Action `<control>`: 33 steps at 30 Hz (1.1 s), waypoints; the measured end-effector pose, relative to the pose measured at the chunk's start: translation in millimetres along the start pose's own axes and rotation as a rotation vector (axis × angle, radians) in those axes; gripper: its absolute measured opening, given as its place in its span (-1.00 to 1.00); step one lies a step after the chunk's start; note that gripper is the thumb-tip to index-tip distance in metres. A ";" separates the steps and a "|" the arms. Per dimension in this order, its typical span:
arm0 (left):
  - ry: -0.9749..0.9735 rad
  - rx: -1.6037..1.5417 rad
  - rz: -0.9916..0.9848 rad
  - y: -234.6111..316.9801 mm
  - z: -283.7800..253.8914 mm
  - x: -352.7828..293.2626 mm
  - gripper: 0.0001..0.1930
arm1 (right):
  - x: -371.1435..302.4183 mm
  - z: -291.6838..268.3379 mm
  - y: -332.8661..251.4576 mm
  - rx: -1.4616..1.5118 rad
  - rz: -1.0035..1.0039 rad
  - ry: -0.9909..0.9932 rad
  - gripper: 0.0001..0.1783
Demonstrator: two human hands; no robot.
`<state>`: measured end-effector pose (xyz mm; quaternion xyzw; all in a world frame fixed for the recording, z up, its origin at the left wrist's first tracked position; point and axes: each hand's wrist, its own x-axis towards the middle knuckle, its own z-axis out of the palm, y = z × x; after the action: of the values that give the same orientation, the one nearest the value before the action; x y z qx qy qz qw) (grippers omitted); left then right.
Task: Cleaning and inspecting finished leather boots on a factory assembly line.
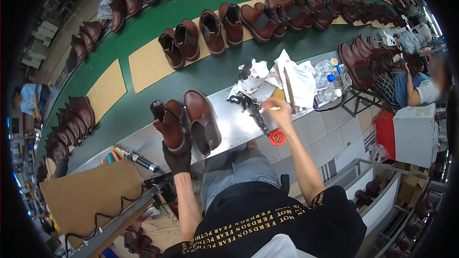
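My left hand (pixel 177 157), in a dark glove, grips a brown ankle boot (pixel 170 131) by its heel end over the metal bench edge. Right beside it a second boot (pixel 201 114) of the same kind lies on the bench. My bare right hand (pixel 278 113) is curled above the bench, with a small white bit at its fingers that I cannot make out. Close by lies a black spray gun (pixel 253 110), and an orange coiled hose (pixel 277 137) hangs at the bench edge. Stained white cloths (pixel 296 79) and a brush-like stick (pixel 289 86) lie beyond the right hand.
Clear plastic bottles (pixel 327 80) stand at the bench's right end. Behind, a green conveyor (pixel 143 33) carries rows of brown boots on cardboard sheets (pixel 148 67). A tool with a black grip (pixel 138 159) lies at left, by a cardboard panel (pixel 91 196). A co-worker (pixel 423 83) sits at right.
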<state>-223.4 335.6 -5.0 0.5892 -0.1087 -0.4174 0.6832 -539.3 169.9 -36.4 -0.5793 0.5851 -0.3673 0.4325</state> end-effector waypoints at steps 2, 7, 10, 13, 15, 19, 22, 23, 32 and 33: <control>0.052 -0.889 -0.362 3.1 -22.5 13.2 -0.55 | 16.9 -47.9 9.5 -0.443 -0.107 0.494 -0.34; 0.015 -0.745 -0.011 18.2 -22.7 20.6 -0.55 | 55.9 -81.2 56.1 -0.569 0.164 0.512 -0.36; -0.050 0.693 0.489 5.0 -64.3 51.2 -0.56 | 61.8 -57.5 58.5 -0.457 -0.020 0.355 -0.63; 0.131 0.586 0.547 25.0 -37.2 48.7 -0.60 | 39.5 -37.4 39.2 -0.522 -0.342 0.046 -0.74; 0.168 0.056 0.342 49.9 -27.6 58.8 -0.64 | 38.8 -50.3 41.0 -0.558 -0.359 -0.028 -0.70; 0.230 0.177 0.357 79.8 -68.3 38.8 -0.65 | 54.3 -61.9 38.8 -0.208 -0.128 0.495 -0.75; 0.252 0.208 0.211 67.3 -85.9 48.8 -0.58 | 63.5 -79.8 66.5 -0.781 0.117 0.300 -0.65; 0.128 0.714 0.337 44.7 -88.2 66.8 -0.56 | 61.9 -110.2 122.2 -0.750 -0.136 0.460 -0.62; 0.160 0.324 0.650 95.8 -40.5 57.3 -0.60 | 26.4 -8.8 -123.6 0.096 -0.278 0.222 -0.68; 0.150 0.221 0.634 95.1 -44.2 62.2 -0.61 | 17.2 13.5 -146.8 0.119 -0.276 0.115 -0.68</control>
<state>-114.1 319.7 46.4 0.6256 -0.2802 -0.1255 0.7172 -473.1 145.1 94.1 -0.6055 0.5010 -0.4898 0.3774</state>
